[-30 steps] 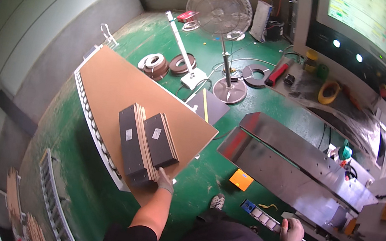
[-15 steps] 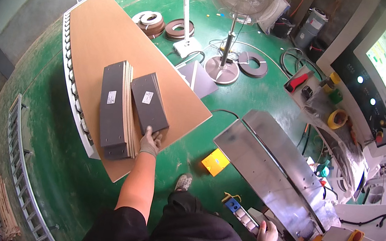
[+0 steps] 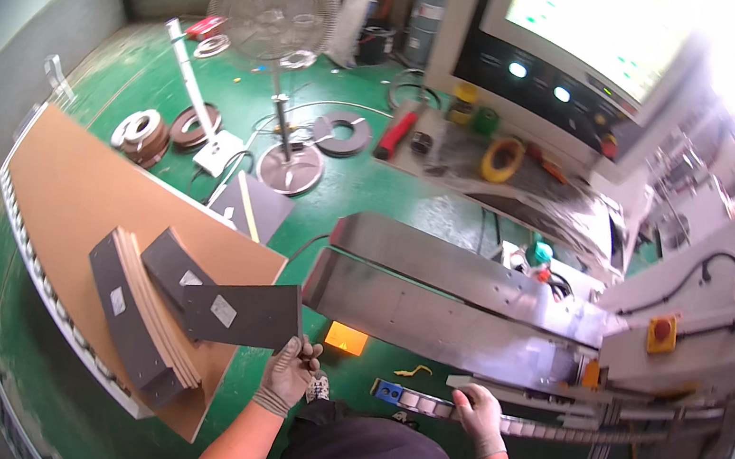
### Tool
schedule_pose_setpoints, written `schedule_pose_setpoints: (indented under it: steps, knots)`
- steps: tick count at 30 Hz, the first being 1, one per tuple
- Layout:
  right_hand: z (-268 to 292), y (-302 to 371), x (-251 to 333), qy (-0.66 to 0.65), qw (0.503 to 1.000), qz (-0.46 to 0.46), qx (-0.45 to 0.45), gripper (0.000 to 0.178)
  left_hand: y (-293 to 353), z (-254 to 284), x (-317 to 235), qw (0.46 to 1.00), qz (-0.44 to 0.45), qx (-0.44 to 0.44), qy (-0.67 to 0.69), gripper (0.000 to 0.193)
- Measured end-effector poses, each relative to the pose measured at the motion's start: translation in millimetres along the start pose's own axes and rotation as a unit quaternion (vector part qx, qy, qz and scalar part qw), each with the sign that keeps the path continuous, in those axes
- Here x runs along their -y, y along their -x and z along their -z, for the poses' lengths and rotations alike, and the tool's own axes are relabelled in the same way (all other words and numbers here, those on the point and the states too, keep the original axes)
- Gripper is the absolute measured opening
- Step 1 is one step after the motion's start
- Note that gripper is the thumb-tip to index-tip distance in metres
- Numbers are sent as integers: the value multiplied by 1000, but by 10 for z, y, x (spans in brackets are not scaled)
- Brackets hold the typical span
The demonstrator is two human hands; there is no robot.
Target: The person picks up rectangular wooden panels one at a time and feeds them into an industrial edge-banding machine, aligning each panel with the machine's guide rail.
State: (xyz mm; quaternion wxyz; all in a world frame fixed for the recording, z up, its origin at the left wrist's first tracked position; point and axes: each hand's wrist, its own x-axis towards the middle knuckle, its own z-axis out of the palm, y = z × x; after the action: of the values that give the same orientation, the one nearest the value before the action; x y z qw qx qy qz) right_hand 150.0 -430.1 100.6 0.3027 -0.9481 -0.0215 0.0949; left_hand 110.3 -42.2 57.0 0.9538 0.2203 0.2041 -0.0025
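My gloved left hand (image 3: 287, 373) is closed on the near right corner of a dark grey panel (image 3: 246, 313) with a white label. That panel is lifted off the brown board (image 3: 88, 176) and partly covers another dark grey panel (image 3: 166, 255) lying there. Left of these, a stack of curved dark panels (image 3: 121, 301) with pale edges lies on the board. My gloved right hand (image 3: 480, 416), fingers loosely bent and holding nothing I can see, is over the white roller rail (image 3: 538, 430) in front of the metal machine bed (image 3: 432, 307).
A yellow box (image 3: 346, 339) stands on the green floor between the board and the machine. Farther off are a pedestal fan (image 3: 281, 14), edging rolls (image 3: 147, 137) and a white stand (image 3: 218, 153). A control screen (image 3: 601, 26) and a red emergency button box (image 3: 661, 335) are at right.
My left hand has picked a dark panel off the smaller pile and brought it right, toward the machine. The view has turned right. My right hand stays near the roller rail.
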Motion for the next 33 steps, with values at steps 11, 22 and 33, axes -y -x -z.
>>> schedule_pose_setpoints:
  steps: [11,22,33]
  knots:
    - [-199,52,845,-671,738,-24,69,60,-66,-1211,820,821,143,337,-439,42]
    - [-162,1139,-638,-784,510,-198,-294,29,-788,-1517,783,465,-237,451,-724,23]
    - [-375,606,-692,-702,357,-281,-548,40,-1380,-1123,521,374,-372,239,-815,26]
